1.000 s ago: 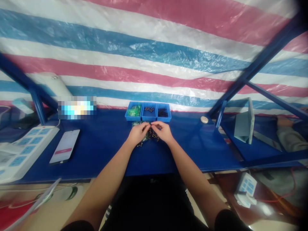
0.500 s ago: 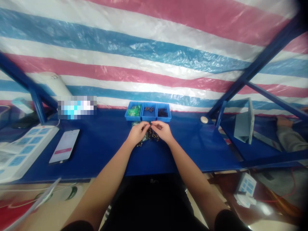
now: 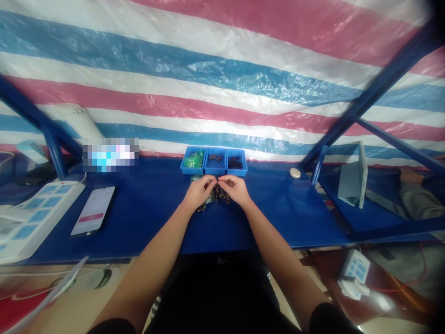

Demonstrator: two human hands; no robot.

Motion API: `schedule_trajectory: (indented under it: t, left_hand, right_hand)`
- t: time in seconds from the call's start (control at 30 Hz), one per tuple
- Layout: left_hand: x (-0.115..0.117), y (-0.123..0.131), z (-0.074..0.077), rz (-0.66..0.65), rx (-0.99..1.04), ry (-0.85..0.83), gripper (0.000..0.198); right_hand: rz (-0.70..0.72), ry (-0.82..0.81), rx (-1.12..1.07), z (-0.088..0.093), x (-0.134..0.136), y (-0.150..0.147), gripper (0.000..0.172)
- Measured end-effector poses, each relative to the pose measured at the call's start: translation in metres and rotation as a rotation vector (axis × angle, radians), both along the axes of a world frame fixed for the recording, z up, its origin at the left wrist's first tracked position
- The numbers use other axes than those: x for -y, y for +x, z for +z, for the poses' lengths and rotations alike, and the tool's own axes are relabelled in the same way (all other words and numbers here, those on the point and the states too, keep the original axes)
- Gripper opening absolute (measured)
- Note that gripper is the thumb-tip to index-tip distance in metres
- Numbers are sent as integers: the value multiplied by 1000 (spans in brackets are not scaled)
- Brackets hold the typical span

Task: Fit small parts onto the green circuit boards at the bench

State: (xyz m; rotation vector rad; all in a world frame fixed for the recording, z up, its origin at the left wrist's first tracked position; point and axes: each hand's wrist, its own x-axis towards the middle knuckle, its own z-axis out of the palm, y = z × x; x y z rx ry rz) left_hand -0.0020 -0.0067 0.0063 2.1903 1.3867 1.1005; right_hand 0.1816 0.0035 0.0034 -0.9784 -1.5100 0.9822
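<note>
Above the blue table (image 3: pixel 139 208), my left hand (image 3: pixel 200 191) and my right hand (image 3: pixel 235 189) meet at the fingertips. Both are closed in a pinch; whatever sits between the fingertips is too small to name. Under and between them lie several small black-and-gold parts (image 3: pixel 223 198), one of them apart near my left wrist. A greenish clear piece (image 3: pixel 209 200), perhaps a bag, shows partly beneath my left hand. Just beyond my hands stands a blue three-part bin (image 3: pixel 215 171) holding green packets (image 3: pixel 194 160), small metallic parts (image 3: pixel 216 157) and dark thin pieces (image 3: pixel 235 163).
At the left lie a phone (image 3: pixel 93 211) and a white power strip (image 3: pixel 41 215). A round cream-coloured object (image 3: pixel 295 173) rests at the right. Blue frame bars (image 3: pixel 368 88) rise at both sides before a striped sheet (image 3: pixel 222 69). Another person's sleeve (image 3: pixel 422 199) shows far right.
</note>
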Motion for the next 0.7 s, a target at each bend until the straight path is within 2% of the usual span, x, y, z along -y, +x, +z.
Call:
schedule_trajectory:
  t: [0.27,0.37,0.57,0.7]
  left_hand:
    - [0,0,0,-10,-12,9,31]
    - [1,1,0,0,4,-4,30]
    - [2,1,2,2,22,-5,29]
    - [2,1,4,-19,5,-3,32]
  right_hand:
    - [-13,49,-5,2,1,0,28]
    - [-17,45,2,-1,0,0,23]
    - [-3,25,32,-3,0,0,25]
    - [-3,81,64,-2,1,0,26]
